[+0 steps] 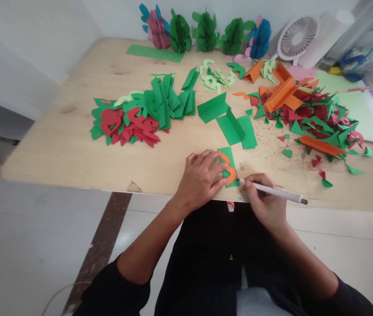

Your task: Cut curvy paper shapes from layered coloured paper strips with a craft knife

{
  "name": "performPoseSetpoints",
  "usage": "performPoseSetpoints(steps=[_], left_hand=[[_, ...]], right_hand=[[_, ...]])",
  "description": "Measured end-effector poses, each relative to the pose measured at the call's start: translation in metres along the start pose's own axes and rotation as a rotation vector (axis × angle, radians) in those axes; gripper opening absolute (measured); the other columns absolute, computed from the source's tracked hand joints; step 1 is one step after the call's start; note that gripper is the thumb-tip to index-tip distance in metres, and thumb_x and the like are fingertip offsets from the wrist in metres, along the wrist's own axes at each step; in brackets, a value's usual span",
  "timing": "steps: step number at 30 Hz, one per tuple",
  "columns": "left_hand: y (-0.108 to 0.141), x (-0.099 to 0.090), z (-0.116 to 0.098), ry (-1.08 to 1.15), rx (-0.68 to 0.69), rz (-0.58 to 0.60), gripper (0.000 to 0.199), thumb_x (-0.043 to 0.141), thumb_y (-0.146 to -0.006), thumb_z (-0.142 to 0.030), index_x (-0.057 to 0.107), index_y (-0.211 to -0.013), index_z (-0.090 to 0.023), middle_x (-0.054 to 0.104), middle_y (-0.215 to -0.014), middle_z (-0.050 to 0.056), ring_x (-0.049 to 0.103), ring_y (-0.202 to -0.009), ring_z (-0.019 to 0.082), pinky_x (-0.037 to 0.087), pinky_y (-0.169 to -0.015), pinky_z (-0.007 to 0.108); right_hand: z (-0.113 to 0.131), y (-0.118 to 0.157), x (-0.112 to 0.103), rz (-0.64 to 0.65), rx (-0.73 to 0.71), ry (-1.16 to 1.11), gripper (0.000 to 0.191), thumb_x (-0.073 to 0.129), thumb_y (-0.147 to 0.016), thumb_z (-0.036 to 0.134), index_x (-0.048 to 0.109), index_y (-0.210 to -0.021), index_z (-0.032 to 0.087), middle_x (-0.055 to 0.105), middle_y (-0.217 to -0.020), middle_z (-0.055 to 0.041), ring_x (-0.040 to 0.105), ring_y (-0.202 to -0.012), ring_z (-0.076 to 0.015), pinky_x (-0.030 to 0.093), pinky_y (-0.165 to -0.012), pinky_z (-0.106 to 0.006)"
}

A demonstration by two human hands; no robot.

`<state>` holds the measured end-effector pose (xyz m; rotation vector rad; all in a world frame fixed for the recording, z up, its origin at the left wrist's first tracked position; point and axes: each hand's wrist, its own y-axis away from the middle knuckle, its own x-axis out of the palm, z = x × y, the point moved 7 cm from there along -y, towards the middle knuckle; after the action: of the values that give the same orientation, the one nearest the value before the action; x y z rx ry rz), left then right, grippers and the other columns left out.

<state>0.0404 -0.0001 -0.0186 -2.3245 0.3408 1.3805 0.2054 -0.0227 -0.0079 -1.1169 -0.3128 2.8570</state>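
1. Holding a white pen [277,191] in the closed grip of the right hand [267,204], tip down just beside the lower right of an orange wavy cutout [231,174].
2. Pressing the orange wavy cutout onto a green card [227,152] with the left hand [202,175], grip unclosed, fingers laid over the left side of both.
3. Set close to the near edge of the bench [74,145], directly in front of the body: green card underneath, orange wavy cutout on top.
4. Just beyond the hands: folded green cards [231,127], partly overlapping.
5. Farther left: a fanned stack of green pieces [163,101], with red cutouts [140,127] spread against its near side.
6. Behind these: pale green cutouts [216,81] in a loose cluster, plus a flat green strip [155,53].
7. Crowding the right side: a heap of red and green scraps [321,118], topped with folded orange cards [281,94], small bits strewn toward the pen.
8. Along the wall: five honeycomb paper figures [206,35], then a white fan [298,37] beside a white roll [329,37].
9. Open room mainly leftward, over pale wood as far as the rounded corner; tiled floor [25,237] below the near edge.
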Motion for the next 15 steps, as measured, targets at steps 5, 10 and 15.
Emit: performPoseSetpoints(steps=[5, 10, 15], left_hand=[[-0.0002, 0.0002, -0.0001, -0.006, 0.001, 0.012, 0.026, 0.056, -0.091, -0.034, 0.065, -0.114, -0.025, 0.057, -0.135, 0.009, 0.047, -0.129, 0.029, 0.030, -0.104, 0.048], [-0.0004, -0.0002, -0.0002, -0.003, 0.003, 0.009, 0.025, 0.056, -0.091, -0.033, 0.065, -0.113, -0.024, 0.057, -0.135, 0.010, 0.047, -0.129, 0.029, 0.030, -0.103, 0.048], [-0.0003, -0.0001, -0.0003, -0.010, 0.009, -0.004, 0.025, 0.055, -0.092, -0.033, 0.064, -0.113, -0.025, 0.057, -0.135, 0.009, 0.048, -0.128, 0.028, 0.030, -0.102, 0.047]], right_hand=[[0.0006, 0.0010, 0.0008, 0.008, 0.003, -0.001, 0.015, 0.057, -0.088, 0.033, 0.063, -0.079, 0.023, 0.071, -0.068, 0.0000, 0.067, -0.063, -0.0163, 0.049, -0.061, -0.029], [0.0011, 0.0022, 0.0014, 0.015, 0.012, -0.004, 0.015, 0.057, -0.088, 0.033, 0.063, -0.079, 0.023, 0.071, -0.069, -0.0003, 0.066, -0.061, -0.0160, 0.048, -0.061, -0.029], [0.0043, 0.0019, 0.0016, 0.013, -0.003, 0.005, 0.016, 0.055, -0.088, 0.033, 0.062, -0.077, 0.022, 0.070, -0.066, -0.0001, 0.064, -0.058, -0.0150, 0.047, -0.058, -0.028]])
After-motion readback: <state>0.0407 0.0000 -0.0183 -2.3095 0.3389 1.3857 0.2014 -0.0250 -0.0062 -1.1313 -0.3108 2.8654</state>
